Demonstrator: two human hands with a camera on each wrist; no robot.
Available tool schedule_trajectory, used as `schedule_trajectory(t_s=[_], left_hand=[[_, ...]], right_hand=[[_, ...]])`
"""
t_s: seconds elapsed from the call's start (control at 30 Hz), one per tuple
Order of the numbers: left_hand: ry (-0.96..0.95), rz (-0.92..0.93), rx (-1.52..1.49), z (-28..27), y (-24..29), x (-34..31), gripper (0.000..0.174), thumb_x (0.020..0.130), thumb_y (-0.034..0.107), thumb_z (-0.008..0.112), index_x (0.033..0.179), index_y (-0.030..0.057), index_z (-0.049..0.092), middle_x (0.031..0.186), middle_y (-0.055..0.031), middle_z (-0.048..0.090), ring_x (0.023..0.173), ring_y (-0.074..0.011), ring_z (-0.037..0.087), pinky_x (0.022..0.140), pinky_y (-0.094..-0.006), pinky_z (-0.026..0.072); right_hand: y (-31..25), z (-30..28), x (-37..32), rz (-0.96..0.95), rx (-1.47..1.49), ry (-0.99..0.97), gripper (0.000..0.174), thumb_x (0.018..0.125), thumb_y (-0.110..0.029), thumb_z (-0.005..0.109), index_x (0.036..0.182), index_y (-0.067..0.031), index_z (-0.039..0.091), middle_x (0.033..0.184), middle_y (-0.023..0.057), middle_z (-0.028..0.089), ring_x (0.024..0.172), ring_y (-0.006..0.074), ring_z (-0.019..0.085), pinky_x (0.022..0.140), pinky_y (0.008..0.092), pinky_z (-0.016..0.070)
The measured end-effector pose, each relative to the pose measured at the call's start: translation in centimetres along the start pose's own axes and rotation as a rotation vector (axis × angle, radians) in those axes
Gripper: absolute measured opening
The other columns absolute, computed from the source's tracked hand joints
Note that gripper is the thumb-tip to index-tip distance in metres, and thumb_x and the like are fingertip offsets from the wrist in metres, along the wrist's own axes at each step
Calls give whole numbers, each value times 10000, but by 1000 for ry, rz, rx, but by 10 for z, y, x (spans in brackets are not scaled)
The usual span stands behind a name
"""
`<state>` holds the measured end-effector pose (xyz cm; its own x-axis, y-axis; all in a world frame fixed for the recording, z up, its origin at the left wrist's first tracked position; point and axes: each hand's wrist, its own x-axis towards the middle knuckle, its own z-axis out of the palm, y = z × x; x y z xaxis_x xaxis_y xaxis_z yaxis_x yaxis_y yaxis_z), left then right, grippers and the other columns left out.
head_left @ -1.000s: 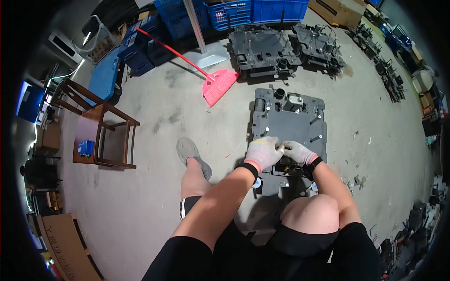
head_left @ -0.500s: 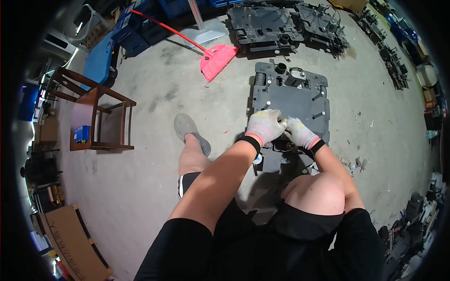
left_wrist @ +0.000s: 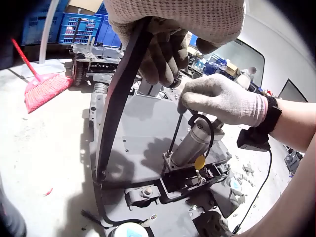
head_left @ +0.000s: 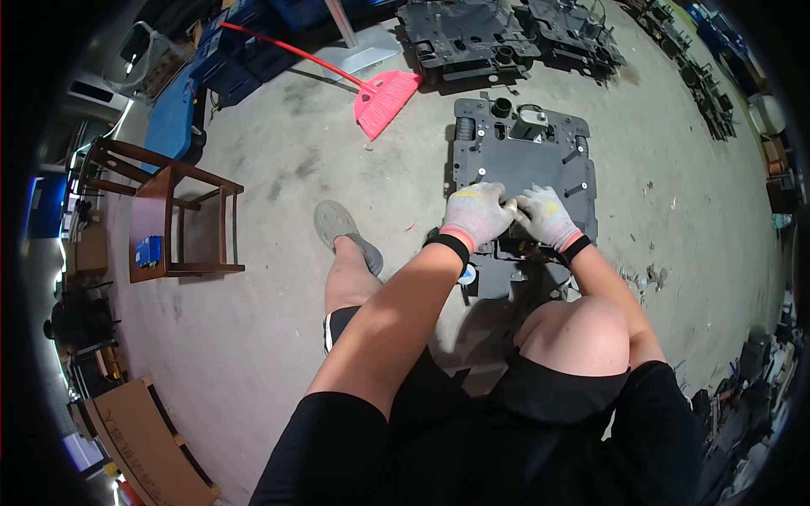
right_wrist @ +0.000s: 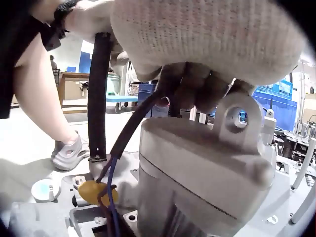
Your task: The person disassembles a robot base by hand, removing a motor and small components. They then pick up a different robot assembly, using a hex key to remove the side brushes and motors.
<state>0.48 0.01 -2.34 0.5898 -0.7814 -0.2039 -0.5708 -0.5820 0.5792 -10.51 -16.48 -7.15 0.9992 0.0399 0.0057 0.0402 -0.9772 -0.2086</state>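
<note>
Both hands wear white knit gloves and work close together over the near end of a flat grey chassis [head_left: 527, 158] on the floor. My left hand [head_left: 478, 215] grips the upper end of a black flat bar [left_wrist: 116, 101], which slants down to the chassis edge. In my right hand [head_left: 548, 218] is a screwdriver [left_wrist: 176, 132], its thin shaft pointing down at the base of a silver cylindrical motor [left_wrist: 190, 148]. The right wrist view has the motor's grey housing [right_wrist: 197, 163] close up below the curled fingers. A dark cable [right_wrist: 132, 123] and a yellow disc [right_wrist: 94, 191] are beside it.
Other chassis units [head_left: 468, 42] lie beyond this one. A pink broom [head_left: 384, 101] is on the floor at upper left, and a brown wooden chair [head_left: 152, 223] stands at left. Dark parts [head_left: 751, 371] are piled at lower right. The person's knee [head_left: 574, 337] is near the chassis.
The head view has tilted, putting the chassis and broom higher in the picture. My right hand has turned slightly, its fingers pointing further forward. Both hands stay over the chassis's near end.
</note>
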Motion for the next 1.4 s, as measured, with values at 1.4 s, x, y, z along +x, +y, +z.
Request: schedule_trajectory(t_s=[1.4], left_hand=[[471, -332, -556, 129, 16, -35, 168, 855, 95, 505, 996, 13, 541, 968, -255, 596, 951, -448, 559, 832, -511, 450]], right_hand=[[-6, 48, -8, 398, 277, 203, 238, 848, -275, 670, 897, -49, 611, 835, 185, 652, 831, 375, 642, 720, 439, 510]])
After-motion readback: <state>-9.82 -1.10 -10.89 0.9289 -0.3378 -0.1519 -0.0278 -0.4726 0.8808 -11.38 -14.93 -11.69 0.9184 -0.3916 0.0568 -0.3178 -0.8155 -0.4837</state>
